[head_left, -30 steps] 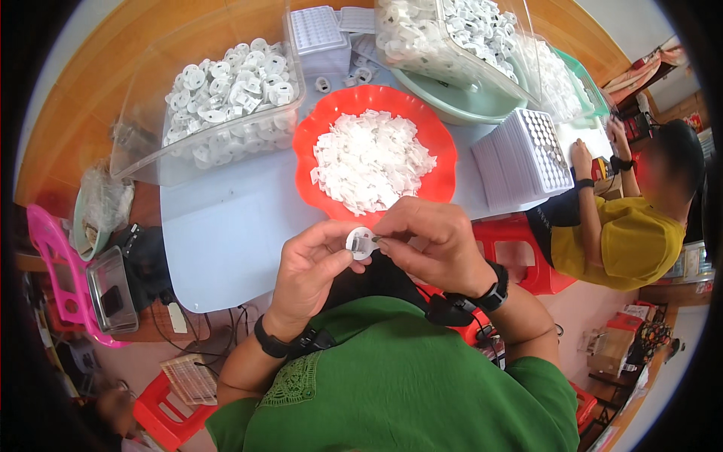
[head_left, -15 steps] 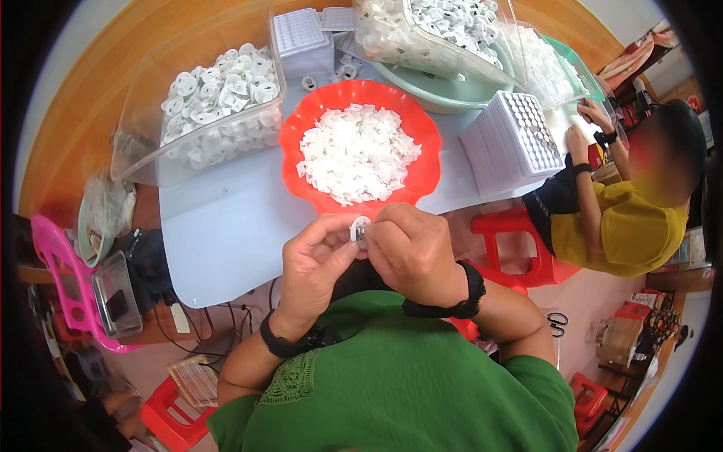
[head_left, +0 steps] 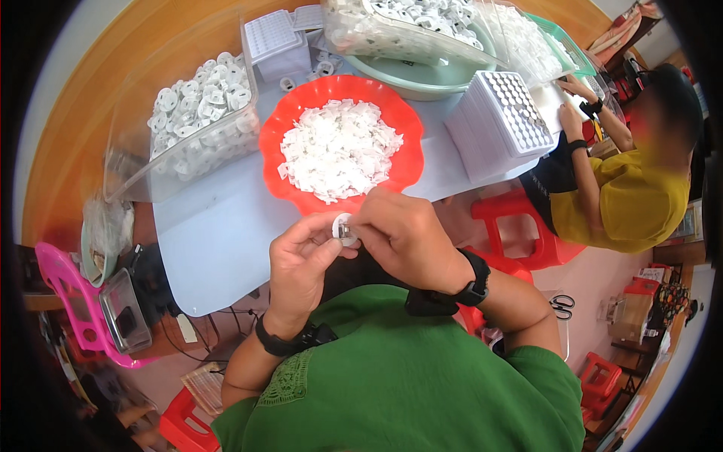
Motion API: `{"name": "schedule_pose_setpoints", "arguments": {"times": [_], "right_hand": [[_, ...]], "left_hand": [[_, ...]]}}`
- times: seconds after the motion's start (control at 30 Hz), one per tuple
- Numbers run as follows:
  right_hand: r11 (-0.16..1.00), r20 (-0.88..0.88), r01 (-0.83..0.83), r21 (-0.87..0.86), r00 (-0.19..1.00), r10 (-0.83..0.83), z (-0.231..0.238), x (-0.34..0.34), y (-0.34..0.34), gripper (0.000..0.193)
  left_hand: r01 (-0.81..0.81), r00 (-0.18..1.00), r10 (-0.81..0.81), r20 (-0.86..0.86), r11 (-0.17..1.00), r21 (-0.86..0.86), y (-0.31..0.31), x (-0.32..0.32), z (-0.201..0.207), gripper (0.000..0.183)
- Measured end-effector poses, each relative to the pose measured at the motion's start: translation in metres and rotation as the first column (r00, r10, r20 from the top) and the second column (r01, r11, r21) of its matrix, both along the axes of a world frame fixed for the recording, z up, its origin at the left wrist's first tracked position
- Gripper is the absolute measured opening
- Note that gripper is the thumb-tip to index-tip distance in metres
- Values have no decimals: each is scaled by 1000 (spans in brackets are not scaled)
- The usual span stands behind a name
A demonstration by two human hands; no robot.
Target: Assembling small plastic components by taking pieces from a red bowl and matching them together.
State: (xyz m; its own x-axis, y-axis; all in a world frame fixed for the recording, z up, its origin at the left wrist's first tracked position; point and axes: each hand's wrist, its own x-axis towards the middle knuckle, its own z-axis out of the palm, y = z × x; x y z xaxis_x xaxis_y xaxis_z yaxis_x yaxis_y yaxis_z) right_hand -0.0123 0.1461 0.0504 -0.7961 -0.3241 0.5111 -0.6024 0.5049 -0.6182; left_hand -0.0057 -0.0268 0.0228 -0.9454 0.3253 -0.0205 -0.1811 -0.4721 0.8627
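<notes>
A small round white plastic part (head_left: 343,224) with a greyish insert in its middle is pinched between the thumb and fingers of my left hand (head_left: 298,265). My right hand (head_left: 413,239) is closed against the part's right side; whatever its fingertips pinch is hidden. Both hands are just in front of a red scalloped bowl (head_left: 412,154), which holds a heap of small white translucent pieces (head_left: 340,149). Behind the bowl to the left, a clear plastic bin (head_left: 124,162) contains many similar round white parts (head_left: 199,102).
A stack of white trays (head_left: 482,135) filled with small round pieces stands at the right of the light blue tabletop (head_left: 215,252). Farther back are another clear bin (head_left: 422,38) and a pale green basin (head_left: 410,84). A person in yellow (head_left: 614,200) works at the right.
My view has shifted a little, so the bowl and bins appear farther left and higher. My right fingers sit slightly apart from the part's middle, and its insert shows more plainly.
</notes>
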Motion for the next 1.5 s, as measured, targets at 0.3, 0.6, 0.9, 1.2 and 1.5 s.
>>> {"name": "schedule_pose_setpoints", "arguments": {"times": [0.3, 0.6, 0.9, 1.2, 1.5], "right_hand": [[916, 408, 127, -380, 912, 42, 6, 4, 8, 10], [874, 538, 186, -448, 837, 97, 4, 6, 11, 10], [800, 661, 242, -549, 711, 239, -8, 4, 13, 10], [964, 350, 147, -222, 935, -61, 28, 31, 51, 12], [827, 58, 557, 69, 826, -561, 76, 12, 171, 5]], "left_hand": [[49, 999, -49, -1, 998, 29, 3, 1, 3, 29], [65, 998, -64, -21, 997, 35, 8, 2, 3, 30], [-1, 1000, 2, 18, 999, -44, 16, 4, 1, 30], [34, 998, -32, 56, 999, -26, 16, 0, 4, 30], [3, 999, -3, 52, 1000, -1, 17, -6, 8, 28]]}}
